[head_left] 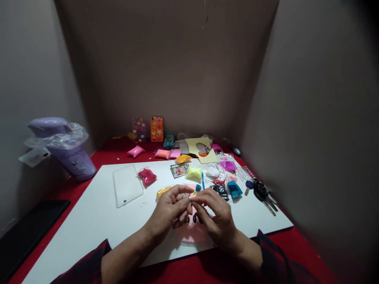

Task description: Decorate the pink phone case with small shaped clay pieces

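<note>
A tiny piece of teal clay shows at the meeting fingertips of my two hands. My left hand is closed on it with thumb and finger, the other fingers curled. From the right, my right hand pinches at the same spot, thumb and forefinger together. Beneath both hands lies a pink phone case, partly hidden, with black curved clay shapes on it. Just beyond the fingers sits a teal clay lump, beside a blue modelling tool.
A clear phone case and a red clay packet lie left on the white board. Right are a black packet, a teal packet and keys. A purple container stands at far left.
</note>
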`<action>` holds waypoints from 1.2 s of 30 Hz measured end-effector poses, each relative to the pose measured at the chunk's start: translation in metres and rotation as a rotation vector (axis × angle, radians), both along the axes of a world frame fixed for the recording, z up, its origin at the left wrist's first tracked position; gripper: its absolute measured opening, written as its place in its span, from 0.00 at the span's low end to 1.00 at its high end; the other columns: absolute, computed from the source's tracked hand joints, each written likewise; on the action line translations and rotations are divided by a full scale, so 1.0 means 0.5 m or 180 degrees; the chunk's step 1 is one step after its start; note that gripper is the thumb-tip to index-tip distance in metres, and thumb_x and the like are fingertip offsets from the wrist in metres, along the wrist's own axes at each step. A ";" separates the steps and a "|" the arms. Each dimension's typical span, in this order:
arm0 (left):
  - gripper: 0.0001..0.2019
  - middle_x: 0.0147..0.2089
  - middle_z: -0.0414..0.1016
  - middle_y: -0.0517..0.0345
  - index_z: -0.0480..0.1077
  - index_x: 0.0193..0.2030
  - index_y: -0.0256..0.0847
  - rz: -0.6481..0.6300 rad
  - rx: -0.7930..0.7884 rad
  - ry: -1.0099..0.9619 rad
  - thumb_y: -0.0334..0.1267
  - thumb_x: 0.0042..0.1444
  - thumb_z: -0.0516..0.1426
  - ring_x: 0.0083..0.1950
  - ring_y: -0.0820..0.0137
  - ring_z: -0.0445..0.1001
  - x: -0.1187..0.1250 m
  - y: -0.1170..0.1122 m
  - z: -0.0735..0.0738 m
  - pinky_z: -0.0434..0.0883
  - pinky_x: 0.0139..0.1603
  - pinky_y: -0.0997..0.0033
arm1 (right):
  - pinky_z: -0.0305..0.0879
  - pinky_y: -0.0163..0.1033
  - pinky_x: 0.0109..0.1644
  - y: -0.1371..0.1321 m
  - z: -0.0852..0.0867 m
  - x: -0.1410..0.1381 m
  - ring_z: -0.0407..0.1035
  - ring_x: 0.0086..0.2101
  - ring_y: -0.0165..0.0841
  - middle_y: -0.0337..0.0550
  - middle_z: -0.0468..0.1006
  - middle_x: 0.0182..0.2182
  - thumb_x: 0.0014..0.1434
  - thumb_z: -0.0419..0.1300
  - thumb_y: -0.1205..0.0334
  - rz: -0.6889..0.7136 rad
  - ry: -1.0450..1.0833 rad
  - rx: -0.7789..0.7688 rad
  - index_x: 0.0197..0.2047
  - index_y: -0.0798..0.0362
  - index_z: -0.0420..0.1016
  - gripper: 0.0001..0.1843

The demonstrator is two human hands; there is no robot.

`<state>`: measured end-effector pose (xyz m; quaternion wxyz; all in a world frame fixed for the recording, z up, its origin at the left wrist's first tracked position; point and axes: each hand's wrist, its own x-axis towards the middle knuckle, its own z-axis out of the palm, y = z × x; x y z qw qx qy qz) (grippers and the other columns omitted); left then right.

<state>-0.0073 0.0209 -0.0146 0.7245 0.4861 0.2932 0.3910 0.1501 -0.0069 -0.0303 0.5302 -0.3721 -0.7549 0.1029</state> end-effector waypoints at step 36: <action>0.08 0.23 0.68 0.64 0.70 0.39 0.36 0.0984 0.0235 0.0464 0.37 0.52 0.57 0.15 0.83 0.53 -0.007 0.004 0.021 0.50 0.13 0.83 | 0.62 0.41 0.39 -0.019 0.009 0.012 0.64 0.34 0.33 0.42 0.67 0.32 0.63 0.45 0.65 0.0207 0.0517 -0.0503 0.35 0.52 0.61 0.07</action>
